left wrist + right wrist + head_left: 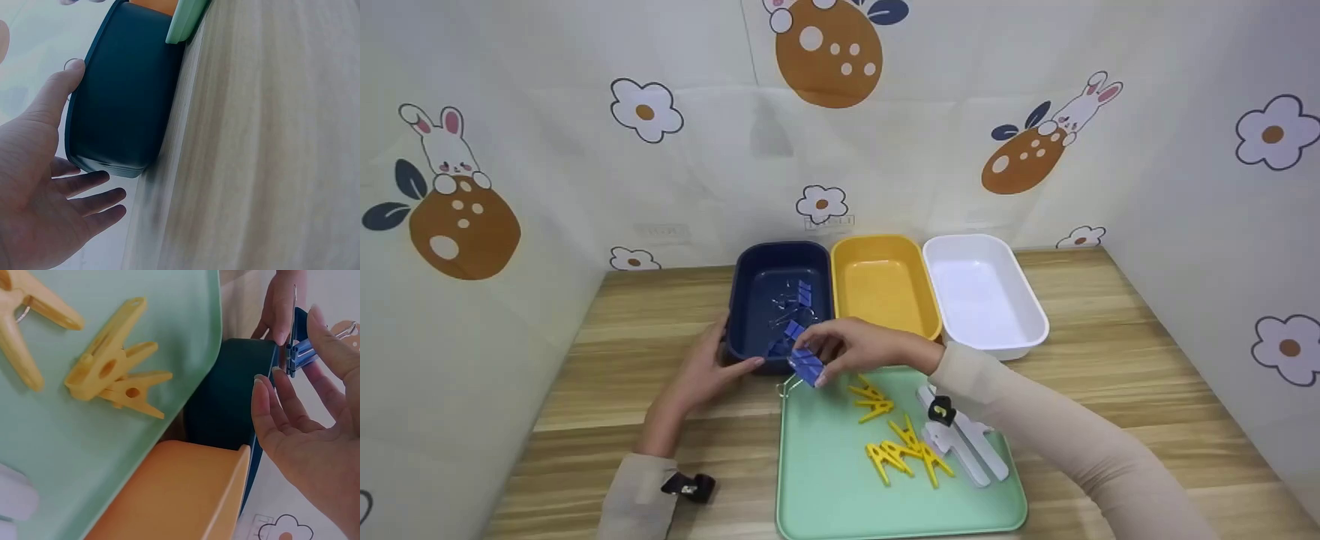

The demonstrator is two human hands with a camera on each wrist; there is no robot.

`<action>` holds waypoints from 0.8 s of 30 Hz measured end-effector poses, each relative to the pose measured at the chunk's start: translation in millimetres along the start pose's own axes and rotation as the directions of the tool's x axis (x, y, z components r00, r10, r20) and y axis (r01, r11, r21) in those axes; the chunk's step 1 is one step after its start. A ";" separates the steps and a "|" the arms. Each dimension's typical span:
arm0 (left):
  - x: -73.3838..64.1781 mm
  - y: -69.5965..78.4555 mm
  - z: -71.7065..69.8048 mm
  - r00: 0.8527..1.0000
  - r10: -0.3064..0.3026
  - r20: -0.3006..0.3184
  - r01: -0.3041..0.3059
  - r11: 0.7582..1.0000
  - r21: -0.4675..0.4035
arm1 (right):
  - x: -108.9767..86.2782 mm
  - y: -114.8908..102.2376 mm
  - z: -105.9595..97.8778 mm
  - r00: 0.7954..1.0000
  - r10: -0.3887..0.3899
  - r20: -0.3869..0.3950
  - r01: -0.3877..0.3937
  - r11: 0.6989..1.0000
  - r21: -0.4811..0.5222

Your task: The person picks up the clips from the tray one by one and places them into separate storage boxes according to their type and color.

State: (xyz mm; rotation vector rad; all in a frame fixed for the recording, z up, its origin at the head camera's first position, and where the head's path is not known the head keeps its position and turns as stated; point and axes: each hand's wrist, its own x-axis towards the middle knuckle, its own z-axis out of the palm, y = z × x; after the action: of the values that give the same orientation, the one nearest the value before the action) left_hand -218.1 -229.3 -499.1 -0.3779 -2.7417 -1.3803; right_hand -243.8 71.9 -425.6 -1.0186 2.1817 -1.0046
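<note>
My right hand point(870, 346) pinches a blue binder clip point(808, 368) between thumb and fingers, over the near edge of the navy bin point(748, 300). Its wire handles point(345, 331) stick out in the right wrist view. Inside the bin lie several more blue binder clips point(805, 293). At the bin's near left corner is my left hand point(706, 375), its thumb resting on the rim. The left wrist view shows the other fingers point(93, 216) extended beside the bin's wall.
A yellow bin point(877, 289) and a white bin point(982, 300) stand right of the navy one. In front, a green tray point(832, 495) holds several yellow clothespins point(874, 409) and white clips point(960, 442). A patterned sheet point(697, 180) hangs behind.
</note>
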 end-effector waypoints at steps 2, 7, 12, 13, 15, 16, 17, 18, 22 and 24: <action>0.3 -0.2 0.3 1.000 0.008 -0.003 -0.008 1.000 -0.004 | 0.2 -0.9 -2.4 1.000 0.004 -0.019 -0.004 1.000 -0.001; 0.4 -0.4 0.1 1.000 0.008 -0.001 -0.008 1.000 -0.008 | 4.1 -4.6 -7.8 0.998 0.014 -0.067 -0.015 1.000 -0.008; 0.4 -0.7 0.3 1.000 0.006 0.004 -0.006 1.000 -0.005 | 10.5 -7.9 -13.0 0.995 0.014 -0.101 -0.019 0.999 -0.050; 0.4 -0.8 0.3 1.000 0.005 0.004 -0.005 1.000 -0.002 | 11.6 -8.0 -14.1 0.994 0.010 -0.108 -0.016 0.998 -0.056; 0.3 -0.6 0.2 1.000 0.006 0.006 -0.006 1.000 0.006 | 14.0 -7.6 -16.2 0.992 0.007 -0.126 -0.014 0.998 -0.058; 0.2 -0.5 0.0 1.000 0.002 0.009 -0.002 1.000 0.011 | 15.1 -7.5 -17.2 0.991 0.002 -0.136 -0.010 0.998 -0.058; 0.1 -0.7 -0.3 1.000 -0.004 0.012 0.004 1.000 0.015 | 16.0 -7.6 -18.3 0.989 -0.002 -0.148 -0.007 0.998 -0.058; -0.2 -0.4 -0.8 1.000 -0.008 0.015 0.008 1.000 0.022 | 16.9 -7.7 -19.4 0.987 -0.009 -0.160 0.000 0.998 -0.056; -0.5 -1.0 -1.9 0.999 -0.030 0.024 0.029 0.999 0.034 | 19.8 -8.8 -24.0 0.979 -0.012 -0.202 0.003 0.999 -0.041; -0.1 -1.0 -2.2 0.999 -0.031 0.026 0.030 0.999 0.034 | 21.3 -9.4 -26.1 0.975 -0.010 -0.220 0.004 1.000 -0.029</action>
State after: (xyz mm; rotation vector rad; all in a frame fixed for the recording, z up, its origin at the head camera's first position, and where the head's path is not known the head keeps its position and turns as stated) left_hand -218.4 -231.7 -498.5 -0.3566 -2.7991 -1.3442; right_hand -270.7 61.1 -405.9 -0.9674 2.3784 -1.1403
